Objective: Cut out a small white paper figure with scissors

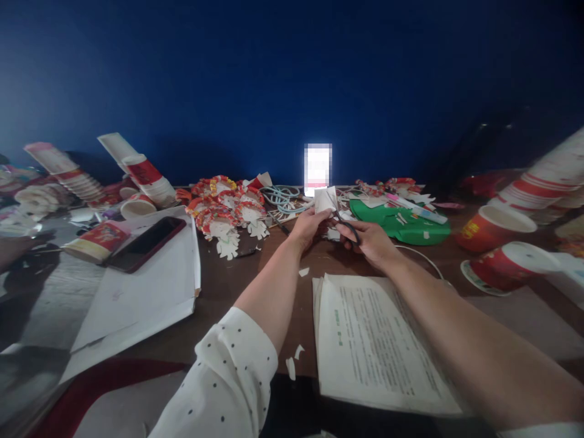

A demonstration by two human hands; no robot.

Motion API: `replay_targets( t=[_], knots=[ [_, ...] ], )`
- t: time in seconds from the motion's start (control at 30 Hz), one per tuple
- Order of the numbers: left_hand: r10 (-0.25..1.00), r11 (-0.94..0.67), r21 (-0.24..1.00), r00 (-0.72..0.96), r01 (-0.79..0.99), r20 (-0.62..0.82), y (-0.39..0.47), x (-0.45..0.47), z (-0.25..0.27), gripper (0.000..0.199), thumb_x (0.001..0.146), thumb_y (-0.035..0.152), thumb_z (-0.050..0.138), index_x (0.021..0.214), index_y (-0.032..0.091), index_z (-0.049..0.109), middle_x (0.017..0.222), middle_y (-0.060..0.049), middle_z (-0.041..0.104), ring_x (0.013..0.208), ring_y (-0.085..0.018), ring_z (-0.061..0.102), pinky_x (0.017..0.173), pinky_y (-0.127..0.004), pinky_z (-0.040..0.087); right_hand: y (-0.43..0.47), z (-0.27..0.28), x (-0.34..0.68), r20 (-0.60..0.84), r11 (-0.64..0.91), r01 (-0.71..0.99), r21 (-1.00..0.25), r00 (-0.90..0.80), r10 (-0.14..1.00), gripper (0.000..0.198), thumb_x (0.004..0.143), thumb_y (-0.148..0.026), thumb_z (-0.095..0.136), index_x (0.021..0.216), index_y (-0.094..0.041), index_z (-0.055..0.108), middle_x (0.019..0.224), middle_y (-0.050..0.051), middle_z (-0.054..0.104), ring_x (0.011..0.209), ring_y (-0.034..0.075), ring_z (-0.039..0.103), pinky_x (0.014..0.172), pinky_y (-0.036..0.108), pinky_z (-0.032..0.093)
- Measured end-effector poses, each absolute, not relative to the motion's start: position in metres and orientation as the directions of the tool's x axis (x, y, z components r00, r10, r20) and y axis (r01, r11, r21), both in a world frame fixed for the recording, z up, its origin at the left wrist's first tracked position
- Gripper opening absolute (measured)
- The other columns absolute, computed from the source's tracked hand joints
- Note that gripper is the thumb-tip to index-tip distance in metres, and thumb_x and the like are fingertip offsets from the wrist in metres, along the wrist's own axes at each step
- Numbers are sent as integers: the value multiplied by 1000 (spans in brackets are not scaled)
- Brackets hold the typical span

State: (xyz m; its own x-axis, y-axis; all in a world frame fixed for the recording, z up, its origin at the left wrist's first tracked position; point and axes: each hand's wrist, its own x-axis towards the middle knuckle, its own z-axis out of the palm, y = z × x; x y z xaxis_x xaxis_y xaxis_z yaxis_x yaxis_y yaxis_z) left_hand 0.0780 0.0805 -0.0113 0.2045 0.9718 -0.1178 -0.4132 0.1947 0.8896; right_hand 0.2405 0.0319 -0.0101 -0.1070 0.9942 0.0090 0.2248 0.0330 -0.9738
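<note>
With left hand, pinching white paper; with right hand, gripping scissors beside it, over bench, beyond printed booklet.

Between white sheets and left forearm there's room; red cups block the right.

Held white pc blurry (scrn pixelated), R-edge cup stack cropped.
</note>
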Motion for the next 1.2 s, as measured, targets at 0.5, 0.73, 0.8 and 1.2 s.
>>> replay_targets(
  t=[0.5, 0.73, 0.8, 1.2],
  knots=[
    [988, 128, 859, 137, -495, -68, 83, 78, -14, 22, 71, 26, 83, 84, 14, 69, 71, -1, 71, 61, -14, 66, 68, -28, 54, 31, -10, 239, -26, -7, 180, -984, -104, 994, 52, 70, -69, 79, 87, -20, 75, 75, 3, 64, 60, 14, 52, 48, 26, 33],
    [990, 107, 849, 133, -517, -43, 87, 79, -18, 22, 68, 23, 83, 83, 13, 70, 70, -2, 71, 62, -14, 66, 72, -29, 54, 29, -8, 236, -13, -1, 131, -991, -92, 996, 55, 69, -72, 79, 81, -18, 72, 73, 3, 62, 59, 12, 50, 46, 24, 29],
    [989, 108, 853, 139, -511, -42, 87, 78, -19, 23, 67, 26, 84, 82, 13, 71, 71, -2, 72, 63, -14, 67, 72, -29, 54, 29, -8, 235, -3, 8, 130, -991, -84, 996, 57, 68, -73, 79, 78, -18, 72, 71, 3, 61, 58, 12, 49, 46, 24, 28],
    [991, 128, 858, 95, -498, -93, 86, 77, -15, 26, 64, 25, 87, 82, 15, 71, 71, -2, 72, 64, -15, 69, 66, -26, 53, 30, -7, 237, 40, 55, 183, -982, -87, 995, 52, 69, -69, 81, 77, -19, 74, 66, 1, 61, 56, 11, 49, 48, 26, 29]
  ],
)
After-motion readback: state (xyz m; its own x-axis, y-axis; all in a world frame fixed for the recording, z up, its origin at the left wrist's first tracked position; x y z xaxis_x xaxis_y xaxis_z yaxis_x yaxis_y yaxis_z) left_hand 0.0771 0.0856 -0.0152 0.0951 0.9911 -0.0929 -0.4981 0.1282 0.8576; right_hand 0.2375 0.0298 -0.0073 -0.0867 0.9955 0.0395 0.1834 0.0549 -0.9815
